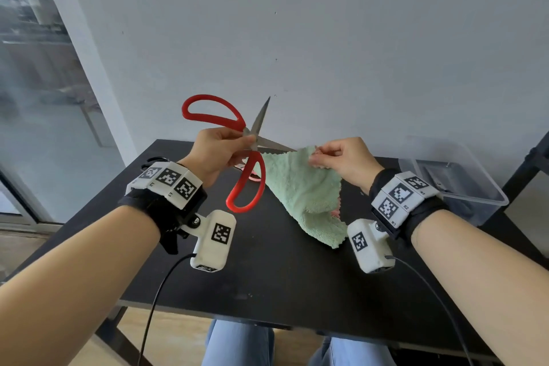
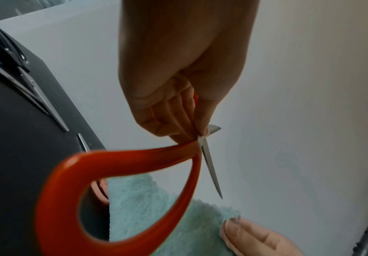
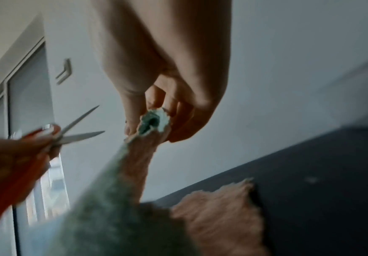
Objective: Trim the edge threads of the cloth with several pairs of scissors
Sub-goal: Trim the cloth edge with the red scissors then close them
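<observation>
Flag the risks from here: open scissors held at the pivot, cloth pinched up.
1. The left hand grips the red-handled steel scissors at the pivot, not through the loops, so the open blades may be hard to control.
2. The right hand pinches the green fleece cloth corner close to the lower blade tip; those fingers could get nicked.
3. The cloth hangs slack, so the blades might bite fabric, not threads.

The cloth (image 1: pixel 300 187) hangs over the bench (image 1: pixel 267 270) middle. Left of the cloth: the scissors (image 1: pixel 246 145), raised. Right of it: a tub (image 1: pixel 463 184), at the bench's edge.
</observation>
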{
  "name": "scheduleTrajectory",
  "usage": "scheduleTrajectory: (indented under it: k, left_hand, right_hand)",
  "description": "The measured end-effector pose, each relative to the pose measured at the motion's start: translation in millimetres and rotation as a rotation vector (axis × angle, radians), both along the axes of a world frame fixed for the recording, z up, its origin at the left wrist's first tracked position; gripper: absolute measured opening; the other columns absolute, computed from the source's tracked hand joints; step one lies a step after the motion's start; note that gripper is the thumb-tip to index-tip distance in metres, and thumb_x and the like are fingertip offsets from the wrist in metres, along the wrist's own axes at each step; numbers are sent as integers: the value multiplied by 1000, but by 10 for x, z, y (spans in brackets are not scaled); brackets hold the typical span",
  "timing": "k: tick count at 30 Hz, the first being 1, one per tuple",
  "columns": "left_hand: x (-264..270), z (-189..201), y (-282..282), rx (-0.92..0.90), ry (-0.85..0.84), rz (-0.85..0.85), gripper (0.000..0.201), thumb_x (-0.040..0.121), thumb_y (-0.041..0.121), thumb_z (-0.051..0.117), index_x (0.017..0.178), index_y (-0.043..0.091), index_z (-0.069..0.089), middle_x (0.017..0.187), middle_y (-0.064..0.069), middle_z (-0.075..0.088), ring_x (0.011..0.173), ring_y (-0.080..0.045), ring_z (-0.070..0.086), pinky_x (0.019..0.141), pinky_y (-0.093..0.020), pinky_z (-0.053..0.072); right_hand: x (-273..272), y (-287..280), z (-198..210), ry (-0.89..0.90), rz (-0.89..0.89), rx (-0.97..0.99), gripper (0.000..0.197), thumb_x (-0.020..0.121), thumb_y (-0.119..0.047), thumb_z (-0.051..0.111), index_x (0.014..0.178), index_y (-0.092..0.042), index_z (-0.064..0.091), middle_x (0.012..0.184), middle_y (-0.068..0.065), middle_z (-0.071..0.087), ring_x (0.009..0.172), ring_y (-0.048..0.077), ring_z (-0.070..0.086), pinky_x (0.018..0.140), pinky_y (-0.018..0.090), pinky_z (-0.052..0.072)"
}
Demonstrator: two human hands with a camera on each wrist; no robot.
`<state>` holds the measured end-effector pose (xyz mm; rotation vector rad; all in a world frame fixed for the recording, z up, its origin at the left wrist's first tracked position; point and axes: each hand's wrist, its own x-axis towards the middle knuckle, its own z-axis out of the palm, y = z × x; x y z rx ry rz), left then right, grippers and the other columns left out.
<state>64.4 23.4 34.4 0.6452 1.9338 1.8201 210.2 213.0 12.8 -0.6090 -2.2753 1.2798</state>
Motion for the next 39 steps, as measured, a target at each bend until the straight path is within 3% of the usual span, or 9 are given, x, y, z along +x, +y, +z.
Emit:
scheduleTrajectory:
  k: [4,9,12,20,23,27,28,32,39]
  left_hand:
    - [47,0,49,35,-58,-15,6,84,11,70,87,6,68,90,-11,72,80,-19,68,74,-27,52]
    - [-13,-13,75,109,-202,54,14,80,12,74,90,4,69,97,-16,73,90,-26,70,68,-26,52]
    - [-13,-17,88,116,-221,58,25,78,12,75,100,1,69,96,-14,74,91,-26,71,68,-26,52]
    - [17,24,151,185,-317,46,32,78,8,75,107,-4,68,103,-16,72,72,-15,69,64,-21,55]
    - [35,24,163,193,-333,48,32,78,8,75,107,-4,68,101,-16,72,73,-15,69,61,-20,55]
    - [42,15,150,187,-352,25,31,77,9,75,105,-2,69,99,-14,73,76,-17,69,61,-21,54]
    - [46,13,146,189,-355,20,30,77,9,75,104,-1,69,99,-13,73,77,-17,69,62,-21,54]
    - [64,1,145,208,-351,13,28,75,8,76,101,0,69,90,-10,72,75,-16,68,66,-24,53]
    - [19,-46,170,320,-411,114,28,78,7,75,103,-3,67,77,-8,69,61,-12,65,59,-20,53]
  right_hand:
    - [-42,-99,-58,120,-45,-254,24,81,-16,74,101,-4,72,97,5,73,92,11,68,93,22,49]
    - [-78,-160,-77,165,-16,-519,19,81,-15,73,97,-4,72,97,9,74,95,16,69,95,28,50]
    - [-118,-185,-34,203,20,-640,17,80,-15,73,93,-4,72,94,8,74,89,13,70,89,24,51]
    - [-268,-336,76,218,63,-719,23,80,-19,73,95,-2,72,97,9,74,97,20,69,94,33,51]
    - [-302,-395,91,249,37,-730,25,80,-19,74,97,-2,73,95,8,75,93,17,71,84,27,54]
    - [-311,-460,125,285,19,-739,25,79,-18,75,98,-1,72,87,6,75,70,7,71,54,13,51]
    - [-320,-470,122,282,17,-735,26,78,-19,75,98,-2,72,88,7,75,71,8,72,57,15,53]
    - [-355,-507,93,248,10,-717,24,74,-21,78,91,-4,74,91,10,76,95,22,70,95,35,50]
    - [-327,-449,29,249,-65,-788,25,78,-23,76,95,-5,74,99,10,74,103,25,67,99,41,49]
